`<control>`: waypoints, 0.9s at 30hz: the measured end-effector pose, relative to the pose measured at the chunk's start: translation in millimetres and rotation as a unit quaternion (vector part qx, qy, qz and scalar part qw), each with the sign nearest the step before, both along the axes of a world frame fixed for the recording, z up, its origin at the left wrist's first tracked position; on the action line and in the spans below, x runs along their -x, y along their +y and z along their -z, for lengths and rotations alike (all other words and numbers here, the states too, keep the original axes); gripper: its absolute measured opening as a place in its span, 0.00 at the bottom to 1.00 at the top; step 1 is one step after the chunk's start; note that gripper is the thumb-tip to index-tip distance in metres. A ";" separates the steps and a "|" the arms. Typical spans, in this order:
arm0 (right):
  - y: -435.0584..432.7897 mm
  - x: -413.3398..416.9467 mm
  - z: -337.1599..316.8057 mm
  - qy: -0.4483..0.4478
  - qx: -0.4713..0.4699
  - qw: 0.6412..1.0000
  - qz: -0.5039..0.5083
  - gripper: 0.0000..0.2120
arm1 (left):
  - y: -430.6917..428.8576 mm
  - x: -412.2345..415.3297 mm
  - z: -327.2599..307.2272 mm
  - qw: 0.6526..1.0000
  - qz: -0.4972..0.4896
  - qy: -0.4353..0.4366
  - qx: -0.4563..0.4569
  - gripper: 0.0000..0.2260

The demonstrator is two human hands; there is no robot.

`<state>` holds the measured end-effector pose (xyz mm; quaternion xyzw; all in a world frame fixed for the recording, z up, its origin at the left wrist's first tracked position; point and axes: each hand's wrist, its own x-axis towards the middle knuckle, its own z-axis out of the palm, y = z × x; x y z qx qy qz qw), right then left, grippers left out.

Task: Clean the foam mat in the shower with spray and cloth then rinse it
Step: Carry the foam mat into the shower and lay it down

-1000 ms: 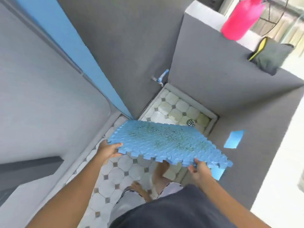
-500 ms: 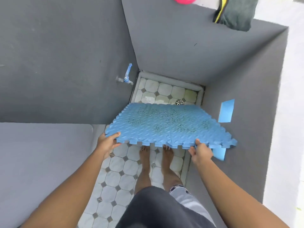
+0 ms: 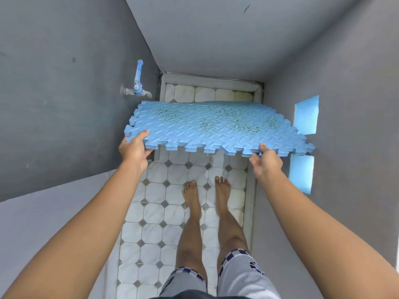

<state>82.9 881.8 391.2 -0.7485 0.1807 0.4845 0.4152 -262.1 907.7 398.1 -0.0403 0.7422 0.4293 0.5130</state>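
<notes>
Grey walls (image 3: 216, 35) close in a narrow shower stall floored with white octagonal tiles (image 3: 155, 212). Held out flat above that floor is the blue foam mat (image 3: 216, 128), roughly level, its textured top face up and marked with dark greenish stains across the middle and right. Its jigsaw-toothed near edge faces the person, and both hands grip that edge, well apart from each other. The left hand (image 3: 135, 151) clamps the near left corner, thumb on top and fingers underneath. The right hand (image 3: 266, 161) pinches the near edge towards the right corner, thumb tip on the top face and fingers curled below. The mat reaches forward from the hands, hiding much of the far floor; a strip of tile and a raised white kerb (image 3: 207, 79) show past its far edge. Left of the mat's far corner, a tap (image 3: 137, 87) with a blue handle sticks out of the left wall. Two blue openings (image 3: 306, 114) sit in the right wall beside the mat's right edge. Below the mat, two bare feet (image 3: 206, 193) stand side by side on the tiles.
</notes>
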 end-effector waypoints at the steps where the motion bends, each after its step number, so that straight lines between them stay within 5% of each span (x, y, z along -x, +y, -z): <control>1: 0.0 1.2 -1.9 -0.004 0.006 1.000 -0.002 0.18 | 4.9 -0.2 -2.3 1.000 -0.006 -0.001 -0.002 0.12; 17: -72.3 7.1 -7.8 -0.079 0.058 0.995 -0.031 0.17 | -58.9 1.7 9.9 0.990 0.033 0.079 0.114 0.22; 27: -122.0 19.2 3.6 -0.035 0.022 0.999 0.020 0.13 | -81.8 11.7 9.7 0.996 0.048 0.036 0.072 0.28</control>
